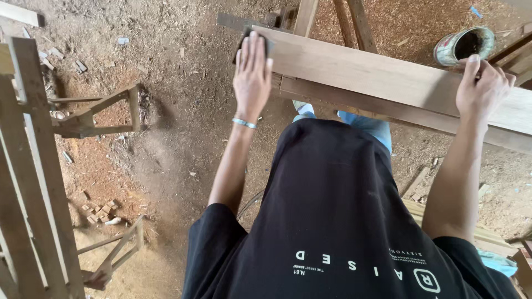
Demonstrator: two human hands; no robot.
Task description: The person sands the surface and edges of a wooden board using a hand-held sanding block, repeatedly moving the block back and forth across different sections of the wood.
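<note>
A long pale wooden plank [377, 75] lies across in front of me, over a second board [354, 103]. My left hand [252, 75] lies flat, fingers together, pressing a dark sanding pad [269, 45] onto the plank's left end; only the pad's edges show around the fingers. A thin bracelet is on that wrist. My right hand [485, 86] rests further right on the plank, its fingers curled over the far edge, just below an open tin can [464, 45]. My black shirt fills the lower middle of the view.
The dirt floor is covered in sawdust. A small wooden frame [94, 113] stands at left, a tall slatted frame [33, 166] at the left edge, another frame [111, 254] at lower left. Small wood offcuts [100, 210] lie nearby. Trestle legs [332, 16] rise behind the plank.
</note>
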